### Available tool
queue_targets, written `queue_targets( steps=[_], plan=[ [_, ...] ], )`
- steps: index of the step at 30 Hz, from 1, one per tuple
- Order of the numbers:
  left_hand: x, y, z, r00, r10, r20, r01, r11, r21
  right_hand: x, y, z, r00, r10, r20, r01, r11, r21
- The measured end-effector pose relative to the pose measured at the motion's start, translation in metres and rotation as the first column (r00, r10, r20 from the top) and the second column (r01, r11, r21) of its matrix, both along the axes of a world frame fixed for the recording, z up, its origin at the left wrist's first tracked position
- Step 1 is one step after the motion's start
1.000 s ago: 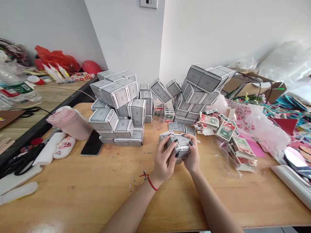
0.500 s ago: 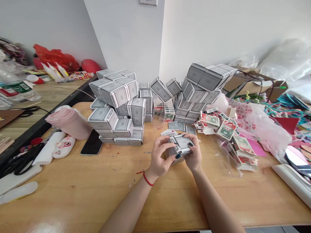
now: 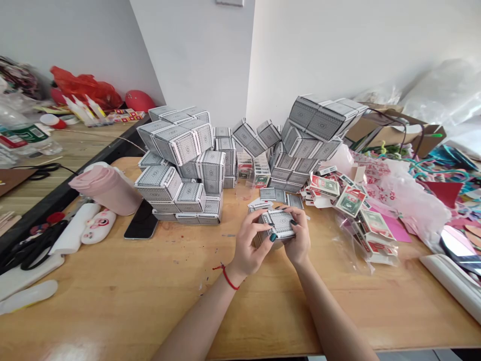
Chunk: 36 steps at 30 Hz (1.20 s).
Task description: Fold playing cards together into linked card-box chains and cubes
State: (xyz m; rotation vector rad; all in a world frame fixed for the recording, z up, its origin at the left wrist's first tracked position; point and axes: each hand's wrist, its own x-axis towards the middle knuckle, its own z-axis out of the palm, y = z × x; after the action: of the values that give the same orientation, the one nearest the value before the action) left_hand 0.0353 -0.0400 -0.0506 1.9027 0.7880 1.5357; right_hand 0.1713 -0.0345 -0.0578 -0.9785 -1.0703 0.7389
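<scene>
Between my hands is a small box made of playing cards [image 3: 281,220], its grey patterned backs facing out. My left hand [image 3: 250,243] grips its left side, thumb and fingertips pressing near the front left edge. Wrapped round the right side is my right hand [image 3: 298,233], with the thumb on the top face. The underside of the box is hidden. Just behind it lie loose playing cards [image 3: 273,195], backs up, and a card partly covered by the box. Stacks of similar card boxes [image 3: 176,145] stand at the left, and more card boxes [image 3: 317,120] at the right.
Opened card packs [image 3: 351,200] lie at the right beside a crumpled plastic bag [image 3: 394,185]. On the left are a phone [image 3: 141,220], a pink cup [image 3: 107,188], and black scissors [image 3: 43,245]. Card packs [image 3: 261,170] stand at the back.
My left thumb and fingers have shifted slightly along the left edge of the card box. Both hands still hold it in nearly the same place.
</scene>
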Motion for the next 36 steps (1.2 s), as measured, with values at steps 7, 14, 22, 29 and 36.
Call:
queue_targets(
  steps=[7, 14, 22, 29, 36],
  plan=[
    [0.003, -0.001, -0.002, 0.997, -0.024, 0.078, 0.031, 0.996, -0.089, -0.001, 0.0, 0.001, 0.998, -0.049, 0.047, 0.049, 0.999, 0.001],
    [0.004, -0.001, -0.008, 0.986, -0.08, 0.144, 0.105, 0.978, -0.179, -0.002, 0.0, 0.003, 0.997, -0.072, 0.039, 0.073, 0.997, -0.02],
    [0.001, 0.002, -0.015, 0.987, -0.07, 0.142, 0.104, 0.962, -0.251, 0.003, -0.003, 0.002, 0.995, 0.025, 0.094, -0.015, 0.994, -0.108],
    [0.002, 0.005, -0.016, 0.989, -0.061, 0.135, 0.09, 0.97, -0.225, 0.003, -0.004, -0.001, 0.99, 0.048, 0.134, -0.033, 0.993, -0.109],
    [0.006, 0.005, -0.021, 0.998, 0.0, 0.057, 0.009, 0.988, -0.153, 0.001, -0.003, -0.008, 0.996, 0.048, 0.071, -0.04, 0.993, -0.114]
  ],
)
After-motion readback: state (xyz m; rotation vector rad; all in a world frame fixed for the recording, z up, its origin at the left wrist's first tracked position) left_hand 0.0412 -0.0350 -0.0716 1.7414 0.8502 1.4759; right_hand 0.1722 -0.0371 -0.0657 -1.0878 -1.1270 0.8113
